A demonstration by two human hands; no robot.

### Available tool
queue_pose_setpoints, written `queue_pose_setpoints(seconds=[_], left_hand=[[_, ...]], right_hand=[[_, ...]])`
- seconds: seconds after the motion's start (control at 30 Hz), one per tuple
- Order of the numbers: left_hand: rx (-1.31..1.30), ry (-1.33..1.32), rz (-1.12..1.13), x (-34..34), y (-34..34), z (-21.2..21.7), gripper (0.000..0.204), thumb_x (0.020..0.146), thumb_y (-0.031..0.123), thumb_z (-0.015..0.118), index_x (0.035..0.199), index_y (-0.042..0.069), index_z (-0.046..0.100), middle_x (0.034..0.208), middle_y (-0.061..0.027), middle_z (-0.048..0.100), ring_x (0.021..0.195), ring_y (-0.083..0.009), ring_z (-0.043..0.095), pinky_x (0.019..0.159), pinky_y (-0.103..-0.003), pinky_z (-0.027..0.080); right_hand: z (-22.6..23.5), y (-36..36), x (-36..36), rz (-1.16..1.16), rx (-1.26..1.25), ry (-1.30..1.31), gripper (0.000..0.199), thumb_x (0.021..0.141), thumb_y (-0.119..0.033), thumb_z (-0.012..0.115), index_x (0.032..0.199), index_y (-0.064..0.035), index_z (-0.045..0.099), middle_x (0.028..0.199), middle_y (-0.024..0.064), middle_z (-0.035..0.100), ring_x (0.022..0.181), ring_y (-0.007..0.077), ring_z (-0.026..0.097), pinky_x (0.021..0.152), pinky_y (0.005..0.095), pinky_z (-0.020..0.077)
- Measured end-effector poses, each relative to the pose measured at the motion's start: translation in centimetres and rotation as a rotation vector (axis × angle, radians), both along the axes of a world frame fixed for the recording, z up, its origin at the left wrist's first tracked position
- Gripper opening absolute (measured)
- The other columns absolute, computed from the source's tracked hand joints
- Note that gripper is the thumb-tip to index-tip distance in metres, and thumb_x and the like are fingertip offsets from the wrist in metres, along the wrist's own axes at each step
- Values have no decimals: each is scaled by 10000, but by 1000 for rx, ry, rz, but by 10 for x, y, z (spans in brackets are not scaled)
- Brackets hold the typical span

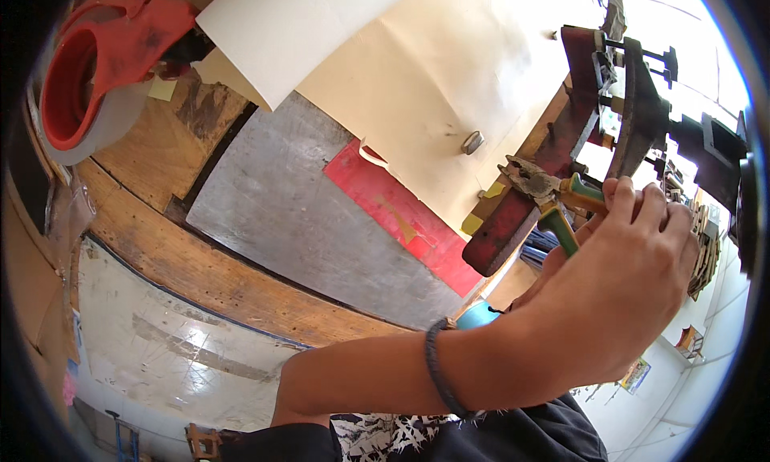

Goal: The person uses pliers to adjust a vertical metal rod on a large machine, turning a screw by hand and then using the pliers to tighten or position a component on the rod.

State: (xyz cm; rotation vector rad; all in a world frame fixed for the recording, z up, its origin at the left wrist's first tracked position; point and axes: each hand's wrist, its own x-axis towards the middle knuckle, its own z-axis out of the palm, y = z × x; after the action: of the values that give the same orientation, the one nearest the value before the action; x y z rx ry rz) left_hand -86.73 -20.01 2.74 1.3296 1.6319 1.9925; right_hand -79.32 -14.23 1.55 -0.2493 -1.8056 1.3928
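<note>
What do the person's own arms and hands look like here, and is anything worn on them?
One forearm crosses the frame from the lower middle up to a hand at the right. Which arm it is cannot be told. The forearm is bare, with no sleeve and no glove. A thin dark braided cord bracelet circles the wrist. No rings or watch show. A second hand is barely visible behind it.

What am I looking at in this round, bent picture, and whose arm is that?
The picture comes from a wide camera worn on a person's head, looking down; that lens bends straight edges. The arm is the person's own. One hand grips pliers with green handles; which hand it is, I cannot tell. The plier jaws point at a dark red clamp at the bench edge. On the bench lie a grey sheet, a red sheet, cream paper and a red tape dispenser.
</note>
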Motion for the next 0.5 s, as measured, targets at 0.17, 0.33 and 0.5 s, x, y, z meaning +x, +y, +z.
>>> queue_pose_setpoints(seconds=[0.17,0.33,0.5], left_hand=[[-21,-30,93,13,8,3,305,823,133,594,1063,-53,619,986,-158,595,994,-321,556,924,-523,431],[95,-286,31,12,0,9,228,822,192,636,945,1,629,967,-139,618,1041,-288,562,952,-447,381],[47,-180,-14,18,-12,-7,252,872,79,589,1102,-24,576,1025,-131,615,1116,-282,567,1071,-481,379]], right_hand=[[-2,-1,0,-11,27,-19,342,775,-178,644,1087,-140,510,925,25,408,861,199,474,908,463,416],[1,-2,2,-37,60,-35,332,779,-183,658,1077,-154,515,921,20,413,857,198,484,915,470,421],[-5,-1,6,-22,48,-48,323,783,-187,672,1067,-168,519,917,16,418,854,197,493,922,477,425]])
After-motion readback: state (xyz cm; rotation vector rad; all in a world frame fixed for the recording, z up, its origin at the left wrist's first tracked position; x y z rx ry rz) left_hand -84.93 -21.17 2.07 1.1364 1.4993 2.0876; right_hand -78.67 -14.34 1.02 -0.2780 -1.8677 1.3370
